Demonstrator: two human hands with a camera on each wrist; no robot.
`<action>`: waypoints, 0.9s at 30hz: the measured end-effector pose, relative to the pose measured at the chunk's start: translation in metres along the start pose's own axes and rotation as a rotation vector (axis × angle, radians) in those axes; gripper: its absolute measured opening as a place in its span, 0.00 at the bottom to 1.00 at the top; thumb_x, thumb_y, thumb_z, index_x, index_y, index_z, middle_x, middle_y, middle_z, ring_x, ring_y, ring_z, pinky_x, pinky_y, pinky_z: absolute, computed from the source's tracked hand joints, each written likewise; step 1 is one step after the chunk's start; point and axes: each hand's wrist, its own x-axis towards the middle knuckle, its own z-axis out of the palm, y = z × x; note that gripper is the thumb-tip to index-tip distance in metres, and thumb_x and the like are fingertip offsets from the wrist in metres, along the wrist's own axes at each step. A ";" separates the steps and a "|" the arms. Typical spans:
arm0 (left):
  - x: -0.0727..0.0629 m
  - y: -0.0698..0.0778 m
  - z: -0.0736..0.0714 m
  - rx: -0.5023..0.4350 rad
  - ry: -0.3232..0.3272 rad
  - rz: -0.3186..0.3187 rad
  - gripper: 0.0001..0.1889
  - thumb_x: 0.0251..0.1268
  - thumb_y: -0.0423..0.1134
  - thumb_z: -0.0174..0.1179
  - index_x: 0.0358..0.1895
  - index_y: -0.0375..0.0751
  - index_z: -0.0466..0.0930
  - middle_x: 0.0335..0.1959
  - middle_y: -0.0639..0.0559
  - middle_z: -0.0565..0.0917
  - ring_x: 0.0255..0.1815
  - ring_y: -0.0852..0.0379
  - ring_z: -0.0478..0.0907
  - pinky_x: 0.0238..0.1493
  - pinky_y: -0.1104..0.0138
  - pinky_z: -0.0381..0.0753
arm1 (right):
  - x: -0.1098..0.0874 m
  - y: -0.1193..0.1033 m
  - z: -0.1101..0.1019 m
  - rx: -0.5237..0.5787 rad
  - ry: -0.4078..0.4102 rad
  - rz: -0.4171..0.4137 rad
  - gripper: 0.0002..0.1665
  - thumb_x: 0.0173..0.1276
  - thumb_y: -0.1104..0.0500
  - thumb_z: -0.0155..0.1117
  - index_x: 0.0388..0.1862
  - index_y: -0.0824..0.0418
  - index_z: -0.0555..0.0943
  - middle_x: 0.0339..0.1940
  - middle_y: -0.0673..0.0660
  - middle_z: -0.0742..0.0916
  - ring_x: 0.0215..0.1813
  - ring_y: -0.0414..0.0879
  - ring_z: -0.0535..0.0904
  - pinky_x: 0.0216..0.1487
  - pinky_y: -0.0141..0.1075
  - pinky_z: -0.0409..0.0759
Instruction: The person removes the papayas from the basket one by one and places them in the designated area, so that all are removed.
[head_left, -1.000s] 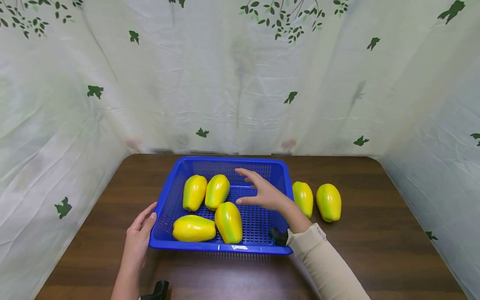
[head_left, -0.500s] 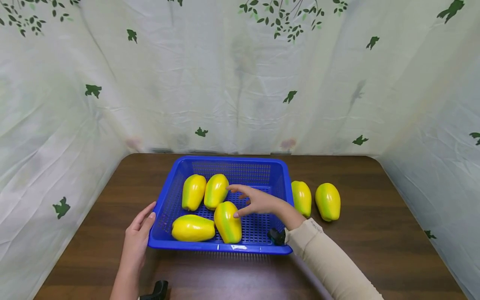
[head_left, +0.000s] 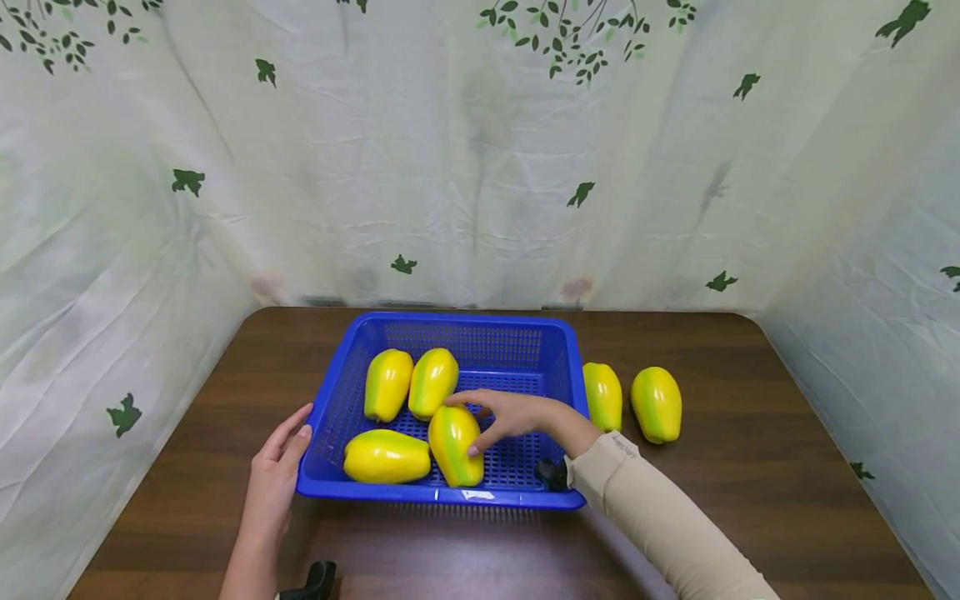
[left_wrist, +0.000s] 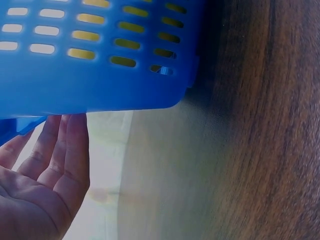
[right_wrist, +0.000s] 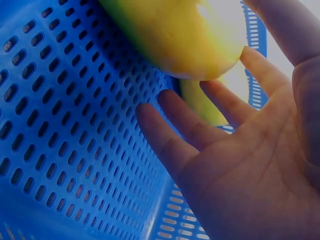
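A blue plastic basket (head_left: pixel 525 496) with slotted walls stands on the table, several glossy yellow-green papayas inside it. My left hand (head_left: pixel 277 467) rests its fingertips and thumb against the basket's left rim; the left wrist view has the fingers fairly straight along the outer wall. Inside the basket, my right hand (head_left: pixel 513 417) reaches over the front middle papaya (head_left: pixel 456 446), thumb beside it and index finger at its far end. The right wrist view shows spread, mostly straight fingers touching that papaya (right_wrist: pixel 195 35), not wrapped round it. Part of the thumb's contact is hidden there.
A papaya lying sideways (head_left: pixel 386 456) is left of the one at my right hand. Two more, a left one (head_left: pixel 386 385) and a right one (head_left: pixel 433 383), sit behind. Outside the basket, two papayas (head_left: pixel 656 404) lie on the brown table (head_left: pixel 750 500). A patterned curtain surrounds it.
My right hand has come down and toward the near side, from above the basket's middle to the front middle papaya. My left hand and the basket have stayed in place.
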 end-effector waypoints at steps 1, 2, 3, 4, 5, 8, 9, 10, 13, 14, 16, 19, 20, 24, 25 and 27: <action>0.000 0.000 0.000 -0.002 0.002 -0.001 0.27 0.64 0.52 0.50 0.64 0.45 0.63 0.37 0.62 0.78 0.33 0.62 0.79 0.33 0.71 0.78 | 0.000 0.000 0.000 0.004 0.000 0.000 0.44 0.55 0.54 0.68 0.68 0.46 0.57 0.68 0.50 0.59 0.63 0.54 0.61 0.55 0.40 0.67; 0.000 0.000 0.000 -0.003 0.002 0.000 0.27 0.64 0.52 0.50 0.64 0.44 0.63 0.37 0.61 0.78 0.33 0.62 0.79 0.33 0.71 0.78 | 0.001 0.000 0.001 0.007 0.000 0.002 0.44 0.55 0.54 0.68 0.68 0.46 0.57 0.68 0.50 0.59 0.63 0.55 0.61 0.56 0.41 0.67; 0.000 0.000 0.000 -0.004 0.001 0.001 0.27 0.64 0.51 0.50 0.64 0.44 0.63 0.37 0.62 0.78 0.33 0.62 0.78 0.33 0.71 0.78 | 0.001 0.000 0.001 0.010 0.000 0.001 0.44 0.55 0.55 0.68 0.68 0.46 0.57 0.68 0.50 0.59 0.63 0.54 0.61 0.57 0.42 0.66; 0.000 0.000 0.000 -0.006 0.002 0.000 0.27 0.64 0.51 0.50 0.64 0.44 0.63 0.37 0.62 0.78 0.33 0.62 0.78 0.33 0.71 0.78 | 0.002 0.000 0.001 0.013 -0.001 -0.003 0.45 0.55 0.55 0.68 0.68 0.47 0.57 0.68 0.51 0.59 0.63 0.54 0.61 0.57 0.43 0.65; 0.000 0.000 0.000 -0.007 0.004 -0.002 0.27 0.64 0.51 0.50 0.64 0.44 0.63 0.37 0.62 0.78 0.33 0.62 0.78 0.33 0.71 0.78 | 0.002 0.001 0.001 0.013 0.000 -0.005 0.44 0.55 0.55 0.68 0.68 0.47 0.58 0.68 0.51 0.60 0.64 0.53 0.60 0.58 0.44 0.64; 0.000 0.000 0.000 -0.006 0.005 -0.005 0.27 0.64 0.52 0.50 0.64 0.45 0.63 0.37 0.62 0.78 0.33 0.62 0.78 0.33 0.72 0.78 | 0.005 0.002 0.002 -0.001 0.007 -0.007 0.44 0.54 0.54 0.69 0.68 0.46 0.58 0.67 0.51 0.61 0.63 0.48 0.60 0.60 0.46 0.61; 0.000 0.000 0.000 -0.006 0.005 -0.007 0.27 0.64 0.52 0.50 0.64 0.45 0.63 0.37 0.62 0.78 0.33 0.63 0.78 0.34 0.72 0.78 | 0.005 0.003 0.002 -0.010 0.011 -0.006 0.44 0.54 0.53 0.69 0.67 0.46 0.58 0.66 0.51 0.62 0.63 0.47 0.60 0.60 0.45 0.61; 0.001 0.000 0.000 -0.004 0.007 -0.008 0.27 0.64 0.52 0.50 0.64 0.45 0.63 0.37 0.62 0.78 0.33 0.63 0.78 0.34 0.72 0.78 | 0.006 0.003 0.002 -0.019 0.014 -0.003 0.44 0.54 0.52 0.69 0.67 0.45 0.58 0.65 0.51 0.63 0.62 0.46 0.60 0.60 0.45 0.61; 0.001 -0.001 0.001 0.001 0.006 -0.008 0.27 0.64 0.52 0.49 0.64 0.46 0.63 0.38 0.62 0.78 0.34 0.63 0.78 0.34 0.72 0.78 | 0.008 0.004 0.002 -0.040 0.024 0.015 0.44 0.54 0.50 0.69 0.66 0.44 0.58 0.64 0.51 0.64 0.61 0.45 0.60 0.60 0.44 0.61; 0.001 -0.001 0.001 0.000 0.006 -0.008 0.27 0.64 0.52 0.49 0.64 0.46 0.63 0.38 0.62 0.78 0.34 0.63 0.78 0.34 0.72 0.78 | 0.008 0.004 0.002 -0.045 0.026 0.023 0.44 0.53 0.50 0.69 0.66 0.44 0.58 0.64 0.52 0.64 0.61 0.45 0.61 0.59 0.43 0.62; 0.001 -0.001 0.001 0.001 0.007 -0.008 0.27 0.64 0.52 0.49 0.64 0.46 0.63 0.38 0.62 0.78 0.34 0.63 0.78 0.34 0.72 0.78 | 0.008 0.003 0.002 -0.057 0.033 0.042 0.44 0.53 0.49 0.69 0.66 0.43 0.58 0.63 0.52 0.65 0.61 0.46 0.62 0.59 0.42 0.63; 0.001 0.000 0.001 -0.004 0.006 -0.005 0.27 0.64 0.52 0.50 0.64 0.46 0.63 0.38 0.62 0.78 0.33 0.63 0.78 0.34 0.72 0.78 | 0.007 0.001 0.002 -0.060 0.031 0.060 0.43 0.53 0.51 0.70 0.65 0.42 0.58 0.62 0.53 0.65 0.60 0.47 0.62 0.58 0.42 0.63; 0.001 0.000 0.001 -0.005 0.005 -0.004 0.27 0.64 0.52 0.50 0.64 0.45 0.64 0.38 0.62 0.78 0.33 0.62 0.79 0.34 0.71 0.78 | 0.007 0.001 0.002 -0.055 0.025 0.056 0.43 0.53 0.52 0.70 0.65 0.43 0.58 0.62 0.54 0.65 0.60 0.47 0.62 0.58 0.42 0.63; 0.001 0.000 0.001 -0.009 0.000 0.000 0.27 0.64 0.51 0.50 0.64 0.45 0.63 0.37 0.62 0.78 0.33 0.62 0.79 0.33 0.71 0.78 | 0.007 -0.001 0.002 -0.011 -0.011 0.047 0.43 0.54 0.58 0.69 0.64 0.43 0.58 0.63 0.56 0.64 0.60 0.49 0.62 0.56 0.41 0.65; 0.001 0.000 0.001 -0.008 0.002 -0.002 0.27 0.64 0.51 0.50 0.64 0.45 0.63 0.37 0.61 0.78 0.33 0.62 0.79 0.33 0.71 0.78 | 0.007 -0.001 0.002 0.000 -0.019 0.047 0.43 0.54 0.59 0.69 0.64 0.43 0.57 0.62 0.56 0.64 0.60 0.49 0.62 0.55 0.41 0.66; 0.001 0.000 0.001 -0.004 0.003 -0.005 0.27 0.64 0.52 0.49 0.64 0.45 0.63 0.37 0.61 0.78 0.33 0.62 0.78 0.33 0.71 0.78 | 0.007 -0.001 0.002 0.009 -0.025 0.056 0.43 0.54 0.58 0.69 0.64 0.42 0.58 0.62 0.56 0.64 0.59 0.48 0.63 0.53 0.39 0.67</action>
